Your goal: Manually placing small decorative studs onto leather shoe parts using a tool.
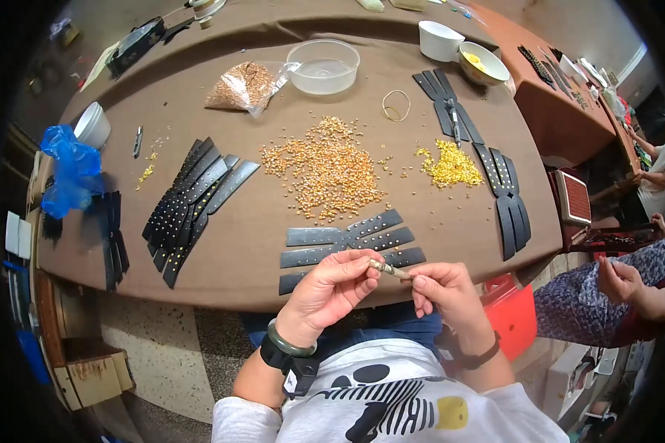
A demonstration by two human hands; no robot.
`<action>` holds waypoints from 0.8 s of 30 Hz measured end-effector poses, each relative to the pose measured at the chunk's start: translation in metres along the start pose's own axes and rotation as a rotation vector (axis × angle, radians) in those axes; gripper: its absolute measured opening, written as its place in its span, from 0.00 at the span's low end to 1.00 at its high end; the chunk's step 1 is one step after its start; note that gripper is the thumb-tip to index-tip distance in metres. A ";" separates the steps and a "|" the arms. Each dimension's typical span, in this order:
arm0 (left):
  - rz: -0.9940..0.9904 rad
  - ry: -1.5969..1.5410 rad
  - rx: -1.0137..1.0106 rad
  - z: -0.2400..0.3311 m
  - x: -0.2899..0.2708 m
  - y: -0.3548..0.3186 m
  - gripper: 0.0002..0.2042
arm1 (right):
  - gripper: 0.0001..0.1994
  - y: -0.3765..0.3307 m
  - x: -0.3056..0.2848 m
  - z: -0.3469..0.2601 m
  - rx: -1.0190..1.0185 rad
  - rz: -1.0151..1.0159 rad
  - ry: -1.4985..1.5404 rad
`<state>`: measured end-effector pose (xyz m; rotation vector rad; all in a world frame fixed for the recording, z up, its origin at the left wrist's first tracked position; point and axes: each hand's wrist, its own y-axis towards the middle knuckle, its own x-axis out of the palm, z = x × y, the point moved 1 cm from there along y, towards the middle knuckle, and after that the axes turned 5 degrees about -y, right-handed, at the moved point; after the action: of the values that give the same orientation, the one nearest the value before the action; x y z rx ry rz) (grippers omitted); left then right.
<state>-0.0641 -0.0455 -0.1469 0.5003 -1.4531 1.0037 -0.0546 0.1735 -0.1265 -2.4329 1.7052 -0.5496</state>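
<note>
My left hand (334, 286) and my right hand (448, 292) meet at the table's front edge. Between them they pinch a slim, pen-like tool (389, 270), greyish with darker bands, one end in each set of fingertips. Just beyond lies a black slotted strip piece (377, 227) dotted with small metal studs; my left hand hides part of it. Behind that spreads a heap of copper-coloured studs (321, 170). To the right is a smaller heap of gold studs (454, 164), near a black strip piece (437, 85) with a similar pen-like tool (454, 124) on it.
Studded black pieces (192, 203) are stacked at left, near a small knife (137, 142) and blue plastic bag (70, 166). Farther back are a bag of studs (242, 87), a clear tub (324, 66) and white bowls (441, 40). Another person's hand (621, 280) shows right, beyond a red stool (508, 314).
</note>
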 end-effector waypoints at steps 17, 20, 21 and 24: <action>-0.061 -0.117 -0.033 -0.007 0.005 -0.001 0.07 | 0.11 -0.002 0.013 0.008 0.200 -0.233 0.403; -0.053 0.192 0.263 -0.005 0.018 -0.003 0.09 | 0.12 0.005 0.016 0.001 0.200 -0.283 0.422; -0.057 0.196 0.259 -0.005 0.023 -0.004 0.09 | 0.12 0.006 0.016 0.000 0.203 -0.308 0.430; -0.036 0.288 0.296 -0.005 0.031 -0.007 0.10 | 0.13 0.005 0.009 0.000 0.213 -0.308 0.464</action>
<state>-0.0604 -0.0369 -0.1155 0.5659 -1.0422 1.2156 -0.0559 0.1631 -0.1256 -2.5561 1.3036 -1.3501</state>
